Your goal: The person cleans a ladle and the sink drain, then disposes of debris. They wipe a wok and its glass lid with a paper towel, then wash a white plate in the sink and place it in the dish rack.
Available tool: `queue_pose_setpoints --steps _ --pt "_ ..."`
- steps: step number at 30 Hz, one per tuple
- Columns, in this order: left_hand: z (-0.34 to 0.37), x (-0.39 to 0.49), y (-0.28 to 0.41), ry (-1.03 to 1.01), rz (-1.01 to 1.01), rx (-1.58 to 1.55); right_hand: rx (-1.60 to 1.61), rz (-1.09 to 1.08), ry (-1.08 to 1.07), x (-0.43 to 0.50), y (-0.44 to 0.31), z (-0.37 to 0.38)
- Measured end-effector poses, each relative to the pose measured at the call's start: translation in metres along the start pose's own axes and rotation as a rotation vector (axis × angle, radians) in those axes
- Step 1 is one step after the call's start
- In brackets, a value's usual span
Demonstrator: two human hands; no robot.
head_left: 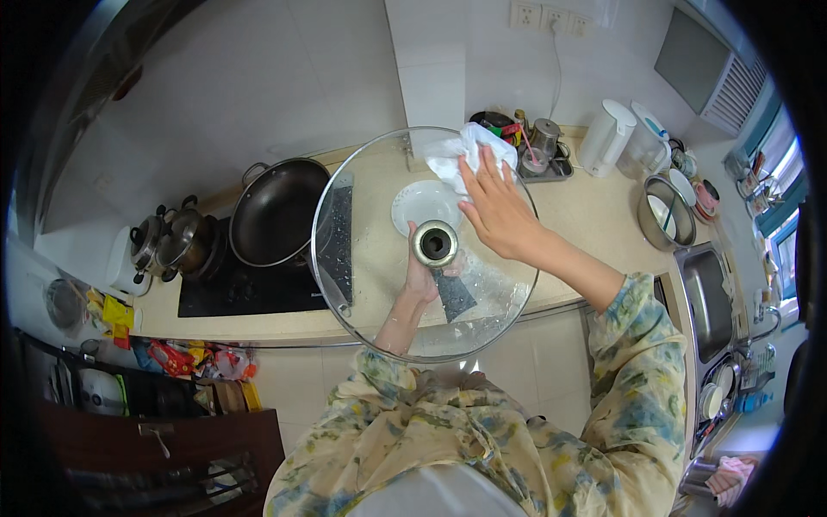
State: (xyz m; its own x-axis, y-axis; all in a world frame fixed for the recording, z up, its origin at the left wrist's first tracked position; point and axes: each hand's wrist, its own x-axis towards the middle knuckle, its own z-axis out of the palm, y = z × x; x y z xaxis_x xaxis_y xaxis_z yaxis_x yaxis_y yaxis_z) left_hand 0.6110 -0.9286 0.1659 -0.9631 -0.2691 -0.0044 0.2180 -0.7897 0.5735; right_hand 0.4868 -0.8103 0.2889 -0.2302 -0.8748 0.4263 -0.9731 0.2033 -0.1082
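Observation:
A large, clear glass pot lid [497,284] with a metal rim is held over the counter, and water droplets cling to it. My left hand [418,274] supports it at the round metal central fitting [435,244]; part of that hand shows through the glass and some fingers are hidden. With fingers spread, my right hand [497,207] presses a white cloth or paper towel [475,152] against the lid's upper right area. Through the glass I see a white plate [420,205] on the counter.
A dark wok [278,213] sits on the black cooktop [226,291], left of the lid, beside lidded pots [184,239]. Rightward are a tray [557,171] of condiments, a white kettle [606,139], a steel bowl [665,210] and the sink [707,304].

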Motion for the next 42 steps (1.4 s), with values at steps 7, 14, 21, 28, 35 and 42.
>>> queue_pose_setpoints --steps 7,14,21,28,35,42 --pt "0.026 0.012 0.005 -0.119 -0.132 0.148 0.114 -0.416 0.077 0.062 -0.032 0.010" --pt "0.001 0.021 0.005 -0.079 -0.163 0.255 0.014 -0.617 0.074 0.067 -0.042 0.008" --pt "0.022 0.009 0.026 -0.085 -0.232 0.147 -0.087 -0.044 0.207 0.038 0.010 0.015" --pt "0.015 0.027 0.027 -0.142 -0.311 0.188 0.212 -0.174 0.211 0.063 -0.019 0.022" --pt "-0.006 0.028 0.050 -0.050 -0.395 0.026 0.593 -0.610 -0.157 0.006 -0.085 0.008" --pt "-0.004 0.034 0.055 -0.016 0.051 0.313 0.608 -0.545 -0.553 -0.059 -0.032 -0.021"
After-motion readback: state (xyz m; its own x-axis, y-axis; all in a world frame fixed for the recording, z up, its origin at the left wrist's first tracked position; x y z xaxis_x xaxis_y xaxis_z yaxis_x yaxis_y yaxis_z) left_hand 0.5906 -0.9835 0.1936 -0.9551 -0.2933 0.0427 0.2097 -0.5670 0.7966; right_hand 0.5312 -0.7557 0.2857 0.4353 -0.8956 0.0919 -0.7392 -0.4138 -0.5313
